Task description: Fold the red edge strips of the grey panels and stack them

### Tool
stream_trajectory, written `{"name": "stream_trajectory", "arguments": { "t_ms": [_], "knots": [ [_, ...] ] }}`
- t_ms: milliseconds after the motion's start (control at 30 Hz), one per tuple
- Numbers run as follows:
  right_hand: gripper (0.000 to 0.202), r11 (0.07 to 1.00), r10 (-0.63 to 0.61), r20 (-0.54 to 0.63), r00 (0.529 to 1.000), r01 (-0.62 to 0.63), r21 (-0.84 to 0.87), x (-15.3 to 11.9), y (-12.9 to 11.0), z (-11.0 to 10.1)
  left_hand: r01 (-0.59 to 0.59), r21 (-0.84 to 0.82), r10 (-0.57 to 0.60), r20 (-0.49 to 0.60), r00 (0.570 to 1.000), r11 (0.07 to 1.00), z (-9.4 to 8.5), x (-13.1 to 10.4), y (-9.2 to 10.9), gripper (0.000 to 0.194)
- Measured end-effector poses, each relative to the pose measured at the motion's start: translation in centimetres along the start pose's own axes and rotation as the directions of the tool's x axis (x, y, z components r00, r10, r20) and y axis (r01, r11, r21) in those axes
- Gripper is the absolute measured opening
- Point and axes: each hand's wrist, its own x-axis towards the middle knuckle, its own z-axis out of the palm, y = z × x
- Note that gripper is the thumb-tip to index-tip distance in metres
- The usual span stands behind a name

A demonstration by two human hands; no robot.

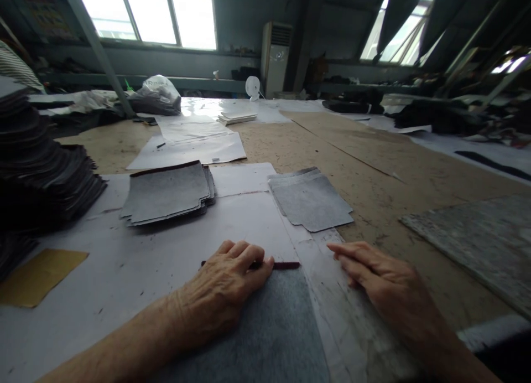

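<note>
A grey fabric piece (282, 327) with a dark maroon strip (287, 265) along its far edge lies on white paper in front of me. My left hand (234, 286) presses on that edge, its fingers curled over the strip and the thumb against it. To the right, my right hand (379, 283) hovers near the table with its fingers drawn together; nothing shows at the fingertips, and the palm is hidden. Beyond the hands lie a small stack of grey pieces (168, 195) with a maroon edge on the left and a few overlapping grey pieces (311, 200) on the right.
A tall pile of dark fabric pieces (41, 167) rises at the left, with a yellow-brown card (41, 275) before it. A thick grey sheet (477, 244) lies at the right. Farther back are white paper sheets (194, 148), a plastic-wrapped bundle (157, 95) and a slanted pole (97, 45).
</note>
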Motion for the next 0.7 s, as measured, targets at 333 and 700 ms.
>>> {"name": "stream_trajectory", "arguments": {
  "t_ms": [333, 700],
  "knots": [
    [0.036, 0.91, -0.391, 0.178, 0.903, 0.408, -0.072, 0.0, -4.2, 3.6, 0.007, -0.01, -0.008, -0.072, 0.997, 1.0, 0.1, 0.0, 0.0, 0.048],
    [0.007, 0.958, -0.233, 0.29, 0.928, 0.27, -0.095, 2.9, -3.8, 3.4, 0.157, -0.089, -0.169, -0.15, 0.974, 0.984, 0.0, 0.4, -0.2, 0.041]
  ]
}}
